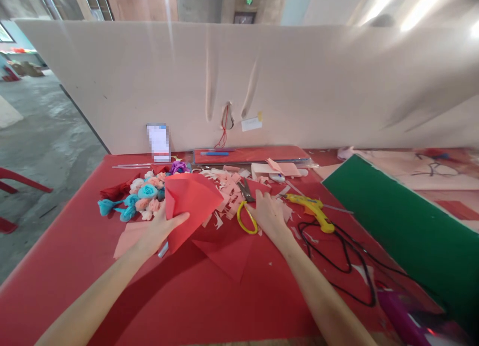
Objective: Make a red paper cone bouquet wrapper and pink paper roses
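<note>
My left hand (166, 226) grips a folded sheet of red paper (194, 203), its thumb lying across the front. Over the heap of pink paper scraps (230, 193), my right hand (270, 211) reaches forward with its fingers stretched and a little apart. Just left of that hand lies a pair of scissors (247, 221) with yellow handles, partly covered by the hand. A piece of red paper (258, 186) shows beyond its fingertips. Flat on the table below the hands is another red paper piece (228, 258).
Blue and pink paper flowers (147, 192) cluster at the left. On the right lie a yellow glue gun (314, 208), its black cord (346, 266) and a green board (400, 231). A phone (159, 142) leans on the white partition (149, 76). A purple object (406, 316) sits front right.
</note>
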{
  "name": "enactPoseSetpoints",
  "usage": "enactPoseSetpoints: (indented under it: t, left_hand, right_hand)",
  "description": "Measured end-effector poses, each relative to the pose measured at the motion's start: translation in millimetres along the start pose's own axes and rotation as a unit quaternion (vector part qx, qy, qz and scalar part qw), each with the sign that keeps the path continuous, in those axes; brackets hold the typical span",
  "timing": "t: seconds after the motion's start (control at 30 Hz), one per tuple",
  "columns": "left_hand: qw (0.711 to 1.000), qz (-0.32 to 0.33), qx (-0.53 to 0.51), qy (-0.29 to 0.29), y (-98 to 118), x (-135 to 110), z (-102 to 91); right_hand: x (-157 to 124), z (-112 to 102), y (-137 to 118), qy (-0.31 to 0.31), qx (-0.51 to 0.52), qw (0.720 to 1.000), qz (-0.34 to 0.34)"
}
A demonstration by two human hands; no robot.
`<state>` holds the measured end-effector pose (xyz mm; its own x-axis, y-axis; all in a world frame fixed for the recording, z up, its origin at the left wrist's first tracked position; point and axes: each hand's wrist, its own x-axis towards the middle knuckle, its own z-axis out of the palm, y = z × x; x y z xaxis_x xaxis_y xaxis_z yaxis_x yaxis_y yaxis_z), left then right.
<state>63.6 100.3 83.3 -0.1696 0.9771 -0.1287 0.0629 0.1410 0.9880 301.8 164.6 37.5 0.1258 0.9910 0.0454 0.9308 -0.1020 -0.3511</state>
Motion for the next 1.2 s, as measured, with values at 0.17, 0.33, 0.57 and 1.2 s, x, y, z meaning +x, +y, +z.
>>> enactPoseSetpoints:
  t: [0.17, 0.33, 0.57, 1.2]
  left_hand:
    - [0.989, -0.002, 0.130, -0.065, 9.4, -3.1, -0.8]
    - [0.971, 0.061, 0.201, -0.112, -3.4, -10.3, 3.0]
    - [0.957, 0.071, 0.247, -0.136, -16.4, -17.0, 4.9]
    - [0.921, 0.066, 0.200, -0.327, 20.1, -6.7, -4.1]
  right_hand:
    - [-25.9, -33.1, -25.9, 0.005, 0.148, 0.978, -0.149]
    - [-61.4, -40.0, -51.3, -0.122, 0.390, 0.889, -0.205]
    - [-64.0, -35.6, -57.1, -0.187, 0.401, 0.887, -0.132]
    - [-63.0, -24.6, -52.0, -0.438, 0.533, 0.720, -0.078]
